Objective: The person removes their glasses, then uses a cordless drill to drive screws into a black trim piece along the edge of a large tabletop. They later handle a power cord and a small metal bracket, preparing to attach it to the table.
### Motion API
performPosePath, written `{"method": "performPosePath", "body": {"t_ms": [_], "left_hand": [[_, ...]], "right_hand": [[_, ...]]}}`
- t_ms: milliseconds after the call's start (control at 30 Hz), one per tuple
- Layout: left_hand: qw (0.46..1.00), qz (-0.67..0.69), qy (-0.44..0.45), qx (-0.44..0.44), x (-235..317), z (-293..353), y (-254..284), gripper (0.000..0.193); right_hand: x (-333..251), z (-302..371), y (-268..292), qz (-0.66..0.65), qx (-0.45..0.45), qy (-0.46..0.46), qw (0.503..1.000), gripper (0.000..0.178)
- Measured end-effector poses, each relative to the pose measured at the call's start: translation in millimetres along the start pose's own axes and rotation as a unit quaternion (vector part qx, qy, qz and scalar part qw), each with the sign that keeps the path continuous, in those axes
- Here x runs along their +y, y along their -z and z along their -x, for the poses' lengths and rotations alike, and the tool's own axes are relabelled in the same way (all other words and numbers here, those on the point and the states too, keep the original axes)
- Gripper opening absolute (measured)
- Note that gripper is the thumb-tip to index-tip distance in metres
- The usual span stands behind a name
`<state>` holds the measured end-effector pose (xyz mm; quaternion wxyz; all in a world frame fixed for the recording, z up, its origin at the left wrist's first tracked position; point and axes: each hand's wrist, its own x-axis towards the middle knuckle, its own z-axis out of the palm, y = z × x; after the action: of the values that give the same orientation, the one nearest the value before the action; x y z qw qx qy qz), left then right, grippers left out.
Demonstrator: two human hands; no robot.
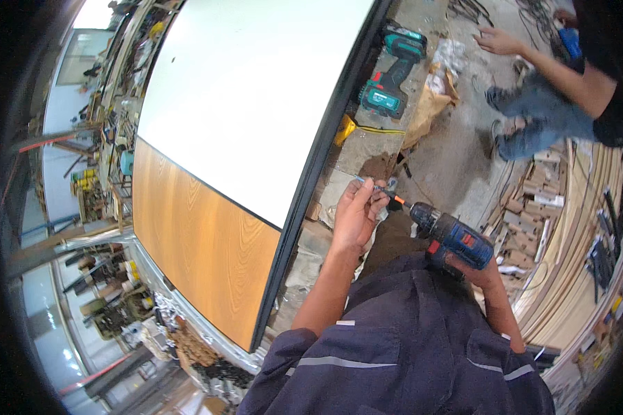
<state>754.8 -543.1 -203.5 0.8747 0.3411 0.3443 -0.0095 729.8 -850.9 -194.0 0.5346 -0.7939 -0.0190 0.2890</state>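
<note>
My right hand (479, 272) is wrapped round the handle of a blue cordless drill (466, 242), held level in front of my body. From its black chuck (423, 215) a bit with an orange band (399, 199) points left toward my other hand. Pinched fingers close my left hand (358, 216) at the bit's far end. A small light-blue tip (360, 179) shows by the fingertips; what exactly they grip is too small to make out. Left of my hands lies a large panel, part white (249, 83) and part wood-grain (204, 252), with a black edge (304, 187).
A green-and-black cordless drill (387, 86) lies beyond the panel's edge, near a yellow tape measure (345, 129) and a torn brown paper bag (430, 114). Another person's arm (557, 76) reaches in at the upper right. Wood offcuts (529, 207) and long strips (574, 256) are piled at the right.
</note>
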Motion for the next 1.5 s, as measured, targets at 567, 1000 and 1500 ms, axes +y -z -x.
{"method": "performPosePath", "body": {"t_ms": [567, 1000, 1500], "left_hand": [[0.988, -0.122, -0.062, 0.07, 19, -69, -32, 0.009], [0.98, -0.151, -0.1, 0.085, 5, -106, -61, 0.018], [0.98, -0.124, -0.105, 0.112, -6, -110, -57, 0.016]], "right_hand": [[46, -109, 8, -0.054, -0.109, 0.14, 0.983, 0.052], [43, -163, 45, 0.014, -0.06, 0.234, 0.97, 0.051], [58, -180, 40, -0.097, -0.193, 0.113, 0.97, 0.059]]}}
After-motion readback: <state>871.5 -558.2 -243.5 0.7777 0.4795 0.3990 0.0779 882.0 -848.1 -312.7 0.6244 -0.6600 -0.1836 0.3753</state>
